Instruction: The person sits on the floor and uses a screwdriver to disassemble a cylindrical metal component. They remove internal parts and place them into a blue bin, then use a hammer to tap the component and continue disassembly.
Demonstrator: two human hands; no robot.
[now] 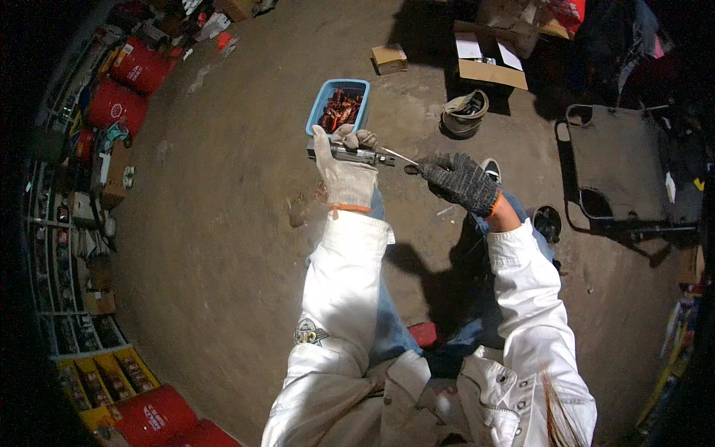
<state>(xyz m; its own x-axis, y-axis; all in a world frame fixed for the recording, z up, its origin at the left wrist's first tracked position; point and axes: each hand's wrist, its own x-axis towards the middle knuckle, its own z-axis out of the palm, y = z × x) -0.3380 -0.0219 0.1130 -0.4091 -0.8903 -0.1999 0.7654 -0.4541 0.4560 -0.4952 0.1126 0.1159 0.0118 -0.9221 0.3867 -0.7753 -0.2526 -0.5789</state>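
Observation:
My left hand (347,177), in a pale work glove, is closed round a dark, long metal part (365,156) held crosswise, its narrower end pointing right. My right hand (463,182), in a dark grey knitted glove, pinches a thin pale rod (400,156). The rod slants up and left toward that narrower end; whether it touches cannot be made out. Just beyond my left hand, a blue plastic bin (366,106) on the floor holds many small copper-brown and dark pieces (341,106).
An open cardboard box (491,73), a small closed carton (389,59) and a fabric bucket (463,119) stand ahead on the floor. A folding chair (618,160) is at right. Shelving (59,246), red drums (119,108) and yellow trays (112,376) line the left.

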